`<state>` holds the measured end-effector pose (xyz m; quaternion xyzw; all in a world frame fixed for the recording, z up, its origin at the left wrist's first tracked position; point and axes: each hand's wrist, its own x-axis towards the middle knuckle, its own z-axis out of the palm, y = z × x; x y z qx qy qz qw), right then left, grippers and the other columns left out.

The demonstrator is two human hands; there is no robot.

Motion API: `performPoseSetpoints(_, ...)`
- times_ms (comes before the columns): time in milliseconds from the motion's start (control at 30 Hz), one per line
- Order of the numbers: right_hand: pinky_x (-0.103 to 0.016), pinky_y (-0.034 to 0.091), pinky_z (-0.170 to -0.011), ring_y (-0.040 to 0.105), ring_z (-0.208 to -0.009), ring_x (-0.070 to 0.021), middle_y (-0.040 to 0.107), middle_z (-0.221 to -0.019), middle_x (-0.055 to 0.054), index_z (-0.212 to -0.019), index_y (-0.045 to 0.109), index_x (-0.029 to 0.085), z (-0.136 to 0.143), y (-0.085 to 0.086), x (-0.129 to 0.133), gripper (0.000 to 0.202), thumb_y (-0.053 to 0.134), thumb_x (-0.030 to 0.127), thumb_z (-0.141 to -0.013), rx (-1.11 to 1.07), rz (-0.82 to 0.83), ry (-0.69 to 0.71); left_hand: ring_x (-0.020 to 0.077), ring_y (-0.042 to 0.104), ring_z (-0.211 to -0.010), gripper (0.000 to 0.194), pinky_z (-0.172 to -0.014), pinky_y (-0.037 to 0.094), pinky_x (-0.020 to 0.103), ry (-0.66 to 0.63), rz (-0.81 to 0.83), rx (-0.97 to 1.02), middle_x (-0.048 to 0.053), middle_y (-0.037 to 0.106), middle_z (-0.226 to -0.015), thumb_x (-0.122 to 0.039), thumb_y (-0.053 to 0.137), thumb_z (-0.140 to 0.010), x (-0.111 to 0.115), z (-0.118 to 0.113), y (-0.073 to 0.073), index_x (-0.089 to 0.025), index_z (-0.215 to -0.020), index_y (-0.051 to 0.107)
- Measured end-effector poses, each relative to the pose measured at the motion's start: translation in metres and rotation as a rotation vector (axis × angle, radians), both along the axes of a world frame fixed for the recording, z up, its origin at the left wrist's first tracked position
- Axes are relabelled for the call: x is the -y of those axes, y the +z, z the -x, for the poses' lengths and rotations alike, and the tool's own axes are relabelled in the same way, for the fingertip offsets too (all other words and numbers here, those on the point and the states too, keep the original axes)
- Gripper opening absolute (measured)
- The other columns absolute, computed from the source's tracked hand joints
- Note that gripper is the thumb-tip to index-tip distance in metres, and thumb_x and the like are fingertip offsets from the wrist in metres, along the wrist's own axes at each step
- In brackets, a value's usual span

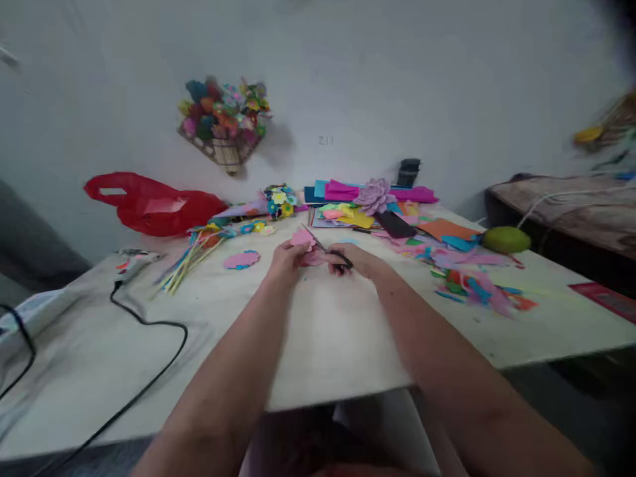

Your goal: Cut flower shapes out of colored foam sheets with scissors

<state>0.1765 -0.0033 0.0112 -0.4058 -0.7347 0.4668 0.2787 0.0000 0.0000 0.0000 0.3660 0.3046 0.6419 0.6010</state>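
Observation:
My left hand pinches a pink paper piece with a scalloped edge, above the middle of the table. Black-handled scissors sit in my right hand, fingers wrapped round the handles. Their blades point up and left and lie against the pink piece; whether they are parted is too blurred to tell. More pink material shows just below, between the two hands. To the left, apart from my hands, a pink oval with a blue scalloped edge lies flat on the table.
A glue gun with a black cord lies at left, near thin sticks and a red plastic bag. Coloured sheets, a purple flower and scraps spread along the back and right. A green fruit-like object rests at right.

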Motion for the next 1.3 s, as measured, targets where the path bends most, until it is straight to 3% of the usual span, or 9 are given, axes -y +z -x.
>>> performPoseSetpoints(200,-0.017,0.028,-0.033,0.05,-0.041,-0.0063,0.06,-0.057,0.001,-0.071,0.054,0.015,-0.0013,0.0023,-0.0017,0.024,0.059,0.035,-0.083,-0.03,0.004,-0.016,0.0156,0.068,-0.065,0.015,-0.066,0.056,0.025,-0.005,0.013,-0.01,0.007,0.069,-0.067,-0.004,0.076,-0.054,0.0001,-0.0001,0.0022,-0.009,-0.064,0.065)
performPoseSetpoints(433,-0.018,0.028,-0.035,0.048,-0.039,-0.0061,0.056,-0.052,0.003,-0.071,0.054,0.015,-0.0008,0.0079,0.0041,0.023,0.063,0.034,-0.081,-0.021,0.018,-0.028,0.0161,0.068,-0.07,0.014,-0.066,0.057,0.024,-0.026,0.026,-0.023,0.008,0.071,-0.073,-0.004,0.072,-0.058,0.0001,0.0025,0.0015,-0.009,-0.07,0.068)
performPoseSetpoints(1033,-0.018,0.03,-0.037,0.043,-0.039,-0.0058,0.051,-0.048,0.005,-0.069,0.054,0.016,0.0018,0.0063,0.0037,0.027,0.072,0.037,-0.071,-0.035,0.02,-0.07,0.0162,0.068,-0.068,0.015,-0.065,0.056,0.024,-0.032,0.04,0.004,0.007,0.07,-0.071,-0.003,0.072,-0.057,0.0016,0.0019,0.0034,-0.009,-0.069,0.066)
performPoseSetpoints(1300,-0.019,0.03,-0.038,0.042,-0.038,-0.0058,0.05,-0.048,0.006,-0.07,0.055,0.016,0.0026,0.0047,0.0032,0.023,0.067,0.035,-0.077,-0.03,0.028,-0.077,0.016,0.068,-0.066,0.011,-0.068,0.057,0.026,-0.03,0.051,0.011,0.007,0.07,-0.069,-0.003,0.07,-0.059,0.0006,0.0026,0.0027,-0.009,-0.067,0.066)
